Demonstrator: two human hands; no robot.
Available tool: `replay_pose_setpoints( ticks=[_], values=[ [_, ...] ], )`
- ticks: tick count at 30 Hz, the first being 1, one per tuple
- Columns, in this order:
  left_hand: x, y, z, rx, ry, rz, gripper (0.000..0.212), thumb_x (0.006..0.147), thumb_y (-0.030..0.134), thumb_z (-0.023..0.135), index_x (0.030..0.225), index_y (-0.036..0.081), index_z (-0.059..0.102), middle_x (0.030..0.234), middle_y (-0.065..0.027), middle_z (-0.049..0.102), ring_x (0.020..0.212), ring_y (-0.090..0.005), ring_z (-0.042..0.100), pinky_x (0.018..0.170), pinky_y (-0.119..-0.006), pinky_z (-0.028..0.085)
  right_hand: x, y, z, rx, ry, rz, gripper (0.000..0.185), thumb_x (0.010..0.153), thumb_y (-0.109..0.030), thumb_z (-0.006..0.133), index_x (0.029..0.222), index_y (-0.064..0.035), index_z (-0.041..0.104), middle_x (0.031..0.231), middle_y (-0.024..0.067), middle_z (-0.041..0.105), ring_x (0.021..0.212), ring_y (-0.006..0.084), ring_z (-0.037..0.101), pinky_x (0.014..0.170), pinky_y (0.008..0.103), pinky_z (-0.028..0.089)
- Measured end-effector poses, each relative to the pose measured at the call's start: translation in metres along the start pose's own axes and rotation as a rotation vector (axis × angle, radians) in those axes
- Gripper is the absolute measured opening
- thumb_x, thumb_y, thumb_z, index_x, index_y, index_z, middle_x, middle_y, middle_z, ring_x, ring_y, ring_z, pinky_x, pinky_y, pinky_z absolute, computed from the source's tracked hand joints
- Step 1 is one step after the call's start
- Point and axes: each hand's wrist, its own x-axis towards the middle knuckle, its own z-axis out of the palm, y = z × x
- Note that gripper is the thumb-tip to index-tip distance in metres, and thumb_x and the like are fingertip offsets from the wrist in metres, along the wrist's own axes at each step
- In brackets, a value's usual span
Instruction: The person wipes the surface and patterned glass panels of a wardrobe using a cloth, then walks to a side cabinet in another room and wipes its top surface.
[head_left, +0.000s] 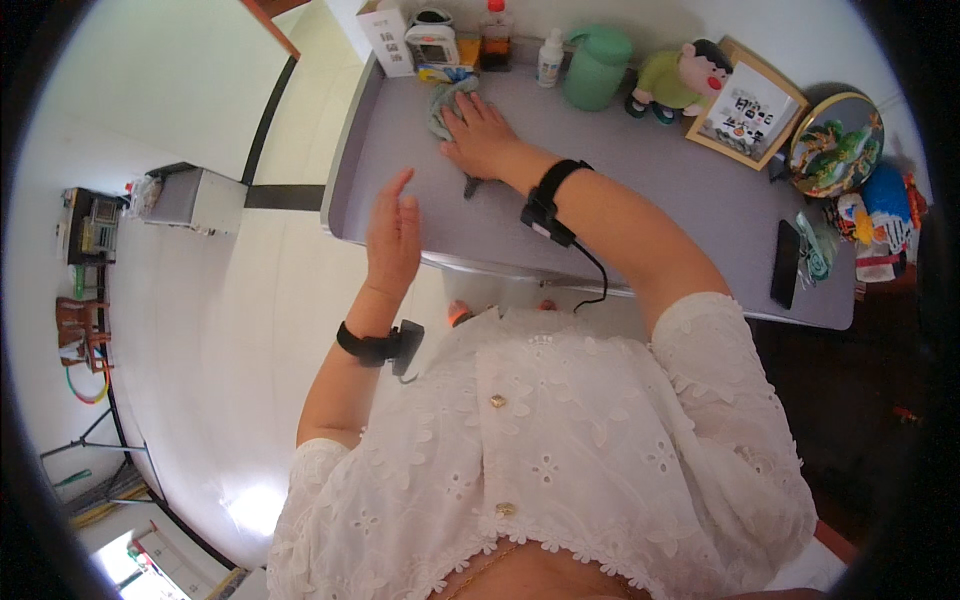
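Note:
My right hand (484, 139) lies palm down on the grey desk top (660, 202), reaching toward its far left part. Under its fingers is a crumpled grey-green cloth (444, 105), partly covered by the hand. My left hand (394, 232) hovers at the desk's near left edge, fingers extended and nothing in it. Just past the cloth stand a white box (386, 37) with writing, a white device with a small screen (433, 46) and a red-capped bottle (496, 37) of dark liquid.
Along the back stand a white spray bottle (550, 58), a green lidded jug (598, 69), a plush doll (679, 81), a framed picture (750, 112) and a round ornament (838, 146). A black phone-like slab (785, 264) lies at right. Raised rim (349, 150) borders the desk's left side.

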Motion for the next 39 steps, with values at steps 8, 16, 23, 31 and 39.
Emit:
replay_pose_setpoints(
  ticks=[8, 16, 23, 31, 39],
  values=[
    [0.000, -0.007, -0.035, -0.090, 0.199, -0.131, 0.034, 0.101, 0.018, 0.040, 0.126, -0.001, 0.052, 0.124, -0.0124, 0.058, 0.112, -0.0214, 0.053, 0.097, -0.030, 0.039, 0.010, -0.073, 0.005, -0.057, -0.111, -0.356, 0.061, 0.094, -0.042, 0.043, 0.145, -0.0091, 0.032, 0.152, 0.0199, 0.022, 0.141, 0.0369, 0.019, 0.113, 0.0470, 0.018],
    [0.010, -0.013, -0.008, -0.085, 0.011, -0.044, 0.033, 0.100, 0.018, 0.040, 0.126, 0.000, 0.052, 0.126, -0.0124, 0.057, 0.115, -0.0223, 0.053, 0.097, -0.032, 0.040, -0.102, -0.042, -0.007, 0.039, -0.086, -0.581, 0.056, 0.092, -0.035, 0.054, 0.141, -0.0126, 0.040, 0.152, 0.0164, 0.025, 0.140, 0.0323, 0.024, 0.113, 0.0451, 0.022],
    [0.010, 0.005, 0.039, -0.141, -0.196, 0.011, 0.035, 0.100, 0.021, 0.041, 0.127, 0.001, 0.053, 0.126, -0.0132, 0.057, 0.118, -0.0246, 0.052, 0.099, -0.032, 0.039, -0.260, 0.048, -0.034, 0.111, 0.047, -0.026, 0.057, 0.087, -0.026, 0.063, 0.138, -0.0108, 0.042, 0.151, 0.0175, 0.027, 0.138, 0.0341, 0.028, 0.112, 0.0452, 0.025],
    [0.016, 0.007, 0.073, -0.038, -0.333, 0.189, 0.039, 0.101, 0.025, 0.038, 0.129, 0.001, 0.051, 0.129, -0.0156, 0.054, 0.120, -0.0262, 0.050, 0.103, -0.035, 0.036, -0.385, 0.148, -0.052, -0.140, 0.390, 0.958, 0.054, 0.092, -0.029, 0.054, 0.137, -0.0022, 0.041, 0.146, 0.0252, 0.030, 0.135, 0.0397, 0.030, 0.111, 0.0481, 0.025],
    [0.014, 0.009, 0.076, 0.050, -0.305, 0.218, 0.036, 0.099, 0.024, 0.041, 0.124, 0.000, 0.053, 0.127, -0.0191, 0.054, 0.119, -0.0331, 0.051, 0.101, -0.039, 0.038, -0.289, 0.085, -0.027, -0.044, 0.279, 0.404, 0.056, 0.092, -0.030, 0.053, 0.139, -0.0015, 0.039, 0.148, 0.0260, 0.026, 0.138, 0.0402, 0.024, 0.113, 0.0489, 0.020]
  ],
)
